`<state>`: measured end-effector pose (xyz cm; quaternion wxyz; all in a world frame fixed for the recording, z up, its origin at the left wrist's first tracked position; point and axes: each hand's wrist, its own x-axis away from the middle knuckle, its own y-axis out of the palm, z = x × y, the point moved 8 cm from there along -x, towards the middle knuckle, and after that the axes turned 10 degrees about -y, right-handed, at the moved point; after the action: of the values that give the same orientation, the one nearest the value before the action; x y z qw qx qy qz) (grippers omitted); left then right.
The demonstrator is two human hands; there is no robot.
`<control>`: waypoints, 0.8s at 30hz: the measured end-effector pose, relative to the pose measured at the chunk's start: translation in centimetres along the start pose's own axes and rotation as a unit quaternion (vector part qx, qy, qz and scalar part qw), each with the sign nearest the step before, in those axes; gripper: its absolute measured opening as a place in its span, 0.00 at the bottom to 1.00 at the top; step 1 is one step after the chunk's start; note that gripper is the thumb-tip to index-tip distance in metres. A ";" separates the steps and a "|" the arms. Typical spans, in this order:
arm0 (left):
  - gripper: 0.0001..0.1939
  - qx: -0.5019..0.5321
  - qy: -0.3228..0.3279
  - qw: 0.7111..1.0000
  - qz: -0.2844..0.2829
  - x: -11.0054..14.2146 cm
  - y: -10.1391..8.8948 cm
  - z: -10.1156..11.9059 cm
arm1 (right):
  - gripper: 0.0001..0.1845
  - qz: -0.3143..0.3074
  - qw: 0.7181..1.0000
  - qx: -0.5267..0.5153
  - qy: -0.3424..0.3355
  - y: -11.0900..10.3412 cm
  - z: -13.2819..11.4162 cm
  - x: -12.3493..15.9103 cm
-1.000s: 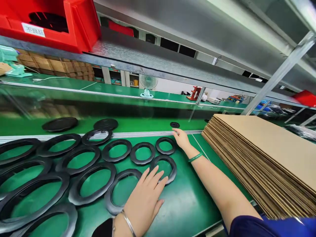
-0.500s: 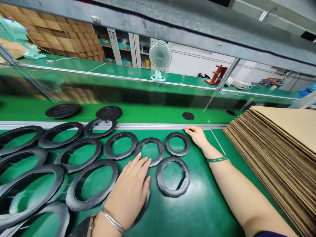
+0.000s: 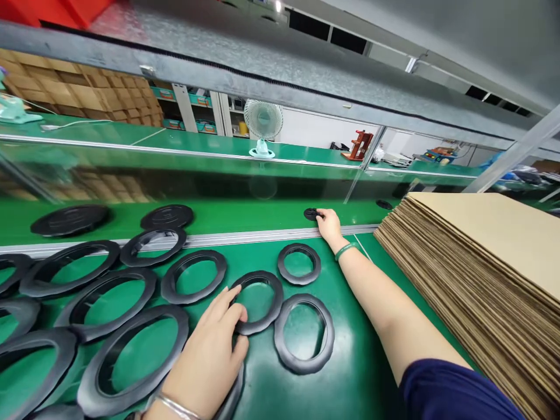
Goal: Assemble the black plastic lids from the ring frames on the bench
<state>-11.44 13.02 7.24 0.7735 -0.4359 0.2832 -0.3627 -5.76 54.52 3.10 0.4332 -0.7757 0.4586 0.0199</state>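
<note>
My right hand (image 3: 329,224) reaches past the metal strip at the back of the bench. Its fingers pinch the right edge of a small black disc (image 3: 311,214), which lies on the green surface there. Nearer to me, my left hand (image 3: 212,350) has its bent fingers on the left rim of a black ring (image 3: 276,300); its thumb is lower down. Two other black rings lie close by, a smaller ring (image 3: 317,265) behind and a ring (image 3: 326,356) to the right. Another ring is mostly hidden under my left hand.
Several larger black rings (image 3: 175,350) cover the left side of the green table. Two big black discs (image 3: 70,220) lie beyond the strip. A tall stack of cardboard sheets (image 3: 464,280) stands at the right. A clear panel, a small fan (image 3: 263,122) and an overhead shelf are behind.
My right hand has moved forward over the strip and taken hold of the small disc. My left fingers have curled at the ring, which has shifted towards me. The view has turned slightly right.
</note>
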 end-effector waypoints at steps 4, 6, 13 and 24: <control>0.08 0.096 -0.077 0.992 -0.040 0.0 -0.4 -0.6 | 0.08 -0.029 0.999 0.013 -0.010 1.7 1.1 -3.0; 0.10 0.180 -0.167 0.967 -0.062 0.1 -0.7 -0.9 | 0.07 -0.043 0.999 0.009 -0.009 2.4 1.5 -3.9; 0.24 0.516 -0.295 0.800 -0.084 0.7 -0.1 0.5 | 0.08 0.010 0.998 -0.054 -0.013 1.1 -0.6 -3.2; 0.29 0.504 -0.245 0.802 -0.208 2.3 2.8 2.3 | 0.05 0.070 0.959 -0.232 -0.145 -9.1 -16.8 14.2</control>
<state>-7.46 13.25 5.53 0.8338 -0.1076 -0.2361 -0.4872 2.89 34.93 13.45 0.3002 -0.8095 0.4272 0.2684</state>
